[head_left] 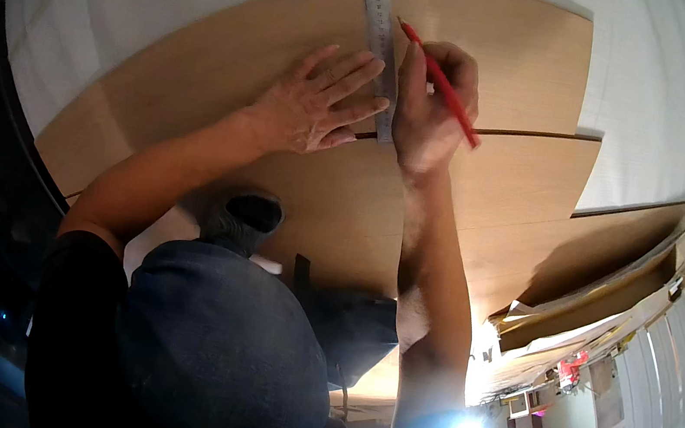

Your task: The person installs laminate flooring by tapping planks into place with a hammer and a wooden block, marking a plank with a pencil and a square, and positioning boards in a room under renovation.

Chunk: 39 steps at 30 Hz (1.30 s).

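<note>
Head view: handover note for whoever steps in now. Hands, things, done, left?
Left hand: flat, fingers spread, pressing the grey metal L-shaped square onto the light brown wooden board.
Right hand: gripping the red pencil, tip at the square's blade edge.
Done: square placed across the board.
Left: no drawn line is visible along the blade; the marking looks unfinished.

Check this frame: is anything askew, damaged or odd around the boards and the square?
Nothing stands out. The left hand presses the metal square flat on the wooden board; the right hand holds a red pencil against its blade.
</note>
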{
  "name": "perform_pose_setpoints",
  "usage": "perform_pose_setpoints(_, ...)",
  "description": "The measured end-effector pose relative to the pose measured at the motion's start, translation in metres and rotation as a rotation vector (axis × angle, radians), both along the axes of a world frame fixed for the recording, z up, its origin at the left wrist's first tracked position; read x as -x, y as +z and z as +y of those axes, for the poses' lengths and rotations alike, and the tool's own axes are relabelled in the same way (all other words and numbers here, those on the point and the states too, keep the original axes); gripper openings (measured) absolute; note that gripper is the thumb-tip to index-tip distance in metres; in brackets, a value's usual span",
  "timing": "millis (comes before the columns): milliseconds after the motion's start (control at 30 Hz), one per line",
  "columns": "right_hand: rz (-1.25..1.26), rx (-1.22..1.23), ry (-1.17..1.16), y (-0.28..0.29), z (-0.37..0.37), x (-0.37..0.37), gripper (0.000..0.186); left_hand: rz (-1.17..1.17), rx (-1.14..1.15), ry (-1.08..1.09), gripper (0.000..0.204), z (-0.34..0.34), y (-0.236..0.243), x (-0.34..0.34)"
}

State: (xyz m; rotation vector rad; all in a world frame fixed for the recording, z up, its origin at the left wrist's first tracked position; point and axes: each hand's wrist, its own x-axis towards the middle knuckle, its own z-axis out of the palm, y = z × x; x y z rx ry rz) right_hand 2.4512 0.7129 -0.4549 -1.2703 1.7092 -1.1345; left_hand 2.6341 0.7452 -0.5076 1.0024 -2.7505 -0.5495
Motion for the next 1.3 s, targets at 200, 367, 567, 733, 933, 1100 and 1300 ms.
perform_pose_setpoints(200,-0.033,-0.058,0.036,-0.005,-0.026,-0.012,0.025,0.008,0.012,-0.002,0.065,-0.001,-0.002,-0.001)
perform_pose_setpoints(367,0.05,-0.084,0.058,-0.004,-0.029,-0.013,0.024,-0.029,0.01,-0.02,0.063,-0.002,0.001,-0.001)
perform_pose_setpoints(567,0.115,-0.168,0.097,0.021,-0.003,0.001,0.02,-0.046,0.005,-0.016,0.067,0.002,-0.001,0.0)
perform_pose_setpoints(733,0.113,-0.367,0.12,0.035,0.071,0.033,0.017,-0.071,0.031,-0.003,0.072,0.006,-0.006,0.001)
perform_pose_setpoints(933,0.086,-0.36,0.102,0.045,0.089,0.038,0.013,-0.009,0.055,-0.003,0.071,-0.001,0.002,0.002)
perform_pose_setpoints(1100,0.049,-0.342,0.126,0.039,0.089,0.035,0.013,-0.024,0.04,0.003,0.067,0.002,-0.001,0.0)
perform_pose_setpoints(1300,0.031,-0.424,0.099,0.052,0.09,0.033,0.015,-0.07,0.068,-0.011,0.072,0.003,0.001,0.002)
